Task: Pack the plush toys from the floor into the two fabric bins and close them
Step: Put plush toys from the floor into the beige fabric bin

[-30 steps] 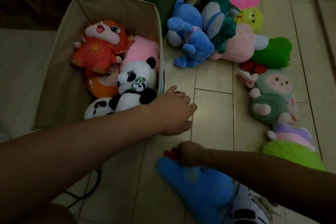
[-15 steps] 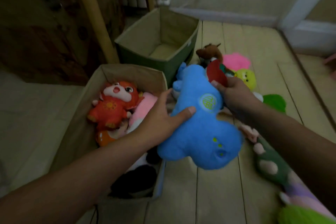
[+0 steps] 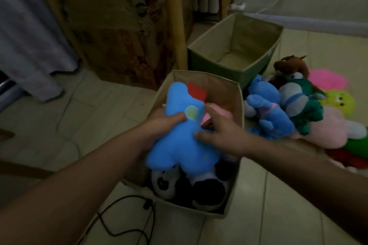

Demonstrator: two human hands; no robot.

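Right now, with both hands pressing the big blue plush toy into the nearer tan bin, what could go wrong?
1. The nearer tan fabric bin looks nearly full: the big blue plush toy sits high on the black-and-white panda plush, so it may bulge above the rim and hinder closing.
2. The left hand and right hand push on soft walls, which could bow or tip.
3. The black cable beside the bin could snag.

We see a bright blue plush (image 3: pixel 179 145) with a red crest, black-and-white pandas (image 3: pixel 191 185), a beige bin (image 3: pixel 237 145) and a green bin (image 3: pixel 211 65).
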